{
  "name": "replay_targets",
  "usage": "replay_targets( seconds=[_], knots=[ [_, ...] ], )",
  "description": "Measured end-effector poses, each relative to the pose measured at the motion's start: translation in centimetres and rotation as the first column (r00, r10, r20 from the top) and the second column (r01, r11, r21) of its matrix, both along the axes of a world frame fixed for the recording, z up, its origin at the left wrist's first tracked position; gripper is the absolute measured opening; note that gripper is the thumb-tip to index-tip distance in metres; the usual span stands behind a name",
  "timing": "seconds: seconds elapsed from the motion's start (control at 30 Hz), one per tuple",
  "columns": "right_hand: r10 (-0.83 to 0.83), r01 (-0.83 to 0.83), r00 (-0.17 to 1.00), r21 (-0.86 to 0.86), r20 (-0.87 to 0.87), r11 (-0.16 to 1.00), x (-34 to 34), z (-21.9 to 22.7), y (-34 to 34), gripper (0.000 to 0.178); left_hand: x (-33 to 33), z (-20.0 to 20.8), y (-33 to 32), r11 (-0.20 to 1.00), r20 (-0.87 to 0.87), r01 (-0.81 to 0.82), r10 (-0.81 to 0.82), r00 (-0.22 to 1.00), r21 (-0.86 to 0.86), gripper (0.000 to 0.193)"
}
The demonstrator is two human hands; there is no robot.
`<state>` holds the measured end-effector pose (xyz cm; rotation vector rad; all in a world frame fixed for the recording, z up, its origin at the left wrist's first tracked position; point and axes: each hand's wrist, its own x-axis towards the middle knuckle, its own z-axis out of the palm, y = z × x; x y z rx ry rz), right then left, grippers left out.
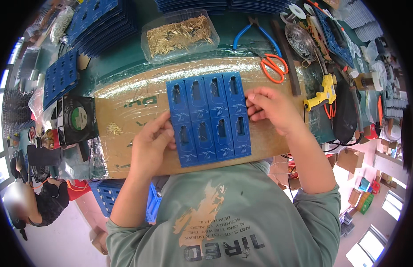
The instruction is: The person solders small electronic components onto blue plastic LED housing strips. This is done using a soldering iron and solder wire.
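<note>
A blue circuit board panel (197,116), with two rows of slotted boards and white print, lies in front of me over a brown cardboard sheet. My left hand (153,138) grips its left edge, fingers curled and the thumb near the lower left part. At the upper right edge, my right hand (271,107) has its fingers bent in against the panel; their exact hold is partly hidden. Beyond the panel, a clear plastic tray (148,50) holds many thin gold-coloured pins. A small heap of the same pins (113,129) rests on the cardboard (126,153) left of my left hand.
Blue-handled pliers (260,31) and orange-handled scissors (274,67) lie at the back right, beside a dark bar (290,62). Further right is a yellow soldering gun (322,92). A black fan (76,118) stands left. Stacked blue panels (99,26) fill the back left. Another person (41,202) sits far left.
</note>
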<state>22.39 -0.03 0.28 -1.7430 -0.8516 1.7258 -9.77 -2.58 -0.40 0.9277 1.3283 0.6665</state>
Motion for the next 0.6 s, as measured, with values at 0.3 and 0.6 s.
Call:
replay_targets(
  seconds=[0.3,0.6],
  knots=[
    [-0.031,0.030,0.999,0.082,0.012,0.996,-0.5,0.4,3.8,0.026,0.9,1.4,2.4,1.000,-0.068,0.007,-0.007,0.998,0.007,0.042],
    [-0.015,0.012,0.999,0.052,0.045,0.999,-0.7,0.5,4.4,0.016,0.7,0.9,2.0,1.000,0.018,0.001,-0.001,1.000,0.010,0.045]
  ],
)
